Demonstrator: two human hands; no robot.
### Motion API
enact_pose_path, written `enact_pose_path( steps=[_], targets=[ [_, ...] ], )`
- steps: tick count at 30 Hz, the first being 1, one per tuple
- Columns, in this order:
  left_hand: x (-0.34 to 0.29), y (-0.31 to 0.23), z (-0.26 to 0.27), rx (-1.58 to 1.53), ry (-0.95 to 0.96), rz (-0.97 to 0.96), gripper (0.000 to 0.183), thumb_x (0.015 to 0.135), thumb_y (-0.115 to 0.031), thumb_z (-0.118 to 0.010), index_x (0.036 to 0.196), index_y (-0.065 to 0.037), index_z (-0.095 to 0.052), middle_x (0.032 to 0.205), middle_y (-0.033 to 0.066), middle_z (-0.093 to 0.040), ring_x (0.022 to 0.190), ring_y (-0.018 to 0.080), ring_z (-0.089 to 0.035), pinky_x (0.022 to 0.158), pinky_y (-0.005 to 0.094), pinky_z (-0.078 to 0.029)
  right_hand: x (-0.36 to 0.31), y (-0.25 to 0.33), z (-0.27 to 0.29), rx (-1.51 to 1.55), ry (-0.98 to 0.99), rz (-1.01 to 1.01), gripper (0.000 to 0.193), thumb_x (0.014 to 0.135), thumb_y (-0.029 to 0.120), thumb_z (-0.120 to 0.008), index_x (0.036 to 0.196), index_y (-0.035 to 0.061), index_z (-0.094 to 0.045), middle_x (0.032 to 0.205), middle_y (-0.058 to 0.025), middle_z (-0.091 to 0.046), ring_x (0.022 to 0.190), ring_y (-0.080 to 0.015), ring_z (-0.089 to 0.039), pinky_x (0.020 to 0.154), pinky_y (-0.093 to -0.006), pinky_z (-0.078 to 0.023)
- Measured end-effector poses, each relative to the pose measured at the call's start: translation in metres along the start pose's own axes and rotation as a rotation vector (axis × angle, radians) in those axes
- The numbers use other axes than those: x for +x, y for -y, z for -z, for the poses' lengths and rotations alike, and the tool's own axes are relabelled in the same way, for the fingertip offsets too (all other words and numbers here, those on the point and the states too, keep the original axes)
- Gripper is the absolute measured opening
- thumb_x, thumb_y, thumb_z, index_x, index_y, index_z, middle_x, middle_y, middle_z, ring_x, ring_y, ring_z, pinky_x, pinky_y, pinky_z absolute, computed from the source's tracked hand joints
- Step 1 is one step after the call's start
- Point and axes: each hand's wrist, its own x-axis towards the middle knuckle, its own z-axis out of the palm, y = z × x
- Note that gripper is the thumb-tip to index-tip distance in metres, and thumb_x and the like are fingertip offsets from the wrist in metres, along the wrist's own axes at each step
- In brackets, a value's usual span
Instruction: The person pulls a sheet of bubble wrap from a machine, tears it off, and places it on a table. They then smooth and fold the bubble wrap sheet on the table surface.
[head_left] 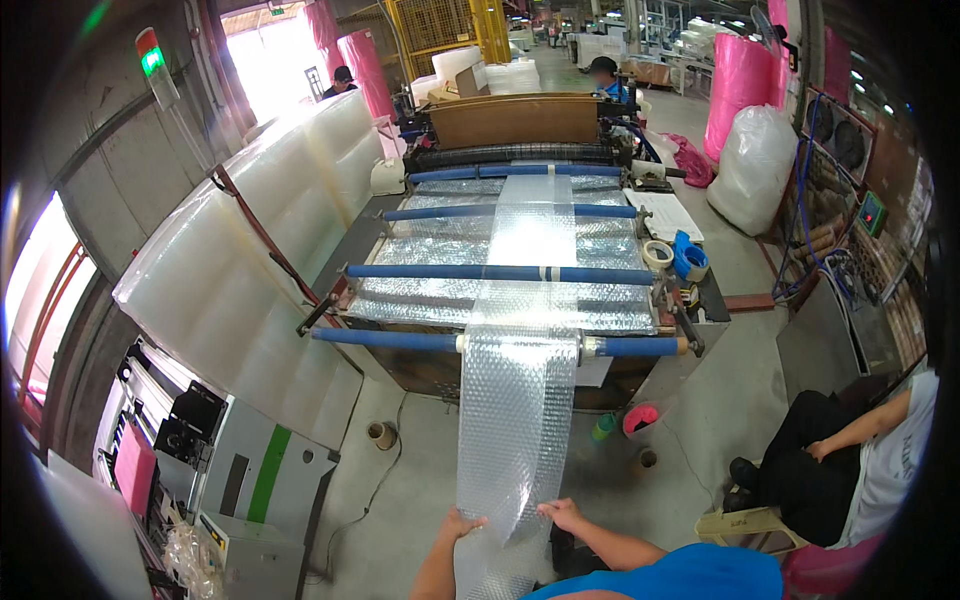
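1. Left hand (462, 523) at 6 o'clock, low in frame: grip pinching the left edge of the bubble wrap strip (515, 420), fingers curled over the edge.
2. Right hand (562, 514) just beside it, at the strip's right edge: grip pinching that edge too, thumb on top.
3. The strip hangs from the front blue roller (400, 340) of the machine (520, 120) at 12 o'clock and runs down to both hands, held between them above the concrete floor (420, 480); below the hands its lower end leaves the frame.
4. Further up, the same strip lies over wider bubble film on the machine bed, crossing three more blue rollers towards a brown panel at the back.
5. Tape rolls (658, 254) and a blue tape dispenser (690, 258) sit on the machine's right ledge, 1 o'clock.
6. Seated person (850, 460) at 4 o'clock, dark trousers, light shirt, on a low stool, well apart from the strip.
7. Stacked clear film bundles (250, 250) from 9 to 11 o'clock; grey control cabinet (265, 480) with green stripe at 8 o'clock.
8. Pink rolls (740, 80) and a full clear bag (755, 165) at 1–2 o'clock. Two more people stand far back, behind the machine.
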Motion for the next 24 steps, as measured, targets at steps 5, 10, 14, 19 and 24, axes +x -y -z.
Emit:
enact_pose_path(
  steps=[5, 10, 14, 19, 24],
  targets=[
    [0.028, -0.041, 0.002, 0.039, -0.362, 0.049, 0.083, 0.051, -0.046, -0.071, 0.108, 0.005, -0.04, 0.104, 0.0202, -0.051, 0.099, 0.0297, -0.049, 0.082, 0.0338, -0.04, 0.033, 0.05, 0.037, -0.016, -0.148, 0.109, 0.026, 0.074, 0.03, -0.055, 0.079, 0.0054, -0.063, 0.069, -0.0079, -0.061, 0.065, -0.0128, -0.055, 0.061, -0.0264, -0.043],
    [0.008, -0.13, 0.028, -0.023, -0.475, 0.061, 0.072, 0.054, -0.045, -0.07, 0.1, 0.004, -0.045, 0.098, 0.0197, -0.054, 0.092, 0.0304, -0.052, 0.076, 0.0348, -0.041, 0.055, 0.082, 0.071, 0.083, -0.216, 0.241, 0.027, 0.075, 0.029, -0.054, 0.076, 0.0025, -0.061, 0.067, -0.0088, -0.059, 0.066, -0.0148, -0.056, 0.059, -0.0281, -0.042],
    [-0.019, -0.162, 0.044, -0.2, -0.502, 0.052, 0.069, 0.053, -0.045, -0.071, 0.097, 0.003, -0.048, 0.094, 0.0178, -0.055, 0.088, 0.0251, -0.054, 0.074, 0.0334, -0.042, 0.058, 0.11, 0.079, 0.382, -0.23, 0.195, 0.024, 0.078, 0.026, -0.051, 0.077, 0.0024, -0.057, 0.066, -0.0055, -0.057, 0.061, -0.0126, -0.053, 0.056, -0.0264, -0.043],
    [-0.009, -0.112, 0.017, -0.329, -0.416, 0.06, 0.071, 0.051, -0.048, -0.072, 0.096, 0.002, -0.05, 0.094, 0.0153, -0.056, 0.087, 0.0211, -0.054, 0.074, 0.0319, -0.042, 0.023, 0.128, 0.06, 0.655, -0.169, 0.172, 0.018, 0.079, 0.021, -0.052, 0.083, 0.0028, -0.053, 0.072, -0.0049, -0.057, 0.062, -0.0122, -0.053, 0.054, -0.0262, -0.045],
    [-0.018, -0.065, -0.014, -0.338, -0.291, 0.068, 0.077, 0.05, -0.054, -0.07, 0.099, 0.002, -0.049, 0.1, 0.0181, -0.052, 0.092, 0.0253, -0.052, 0.078, 0.0336, -0.041, -0.026, 0.057, 0.001, 0.431, -0.055, -0.041, 0.018, 0.077, 0.02, -0.055, 0.082, 0.0029, -0.058, 0.07, -0.0048, -0.058, 0.057, -0.0103, -0.052, 0.05, -0.0237, -0.043]
  ],
)
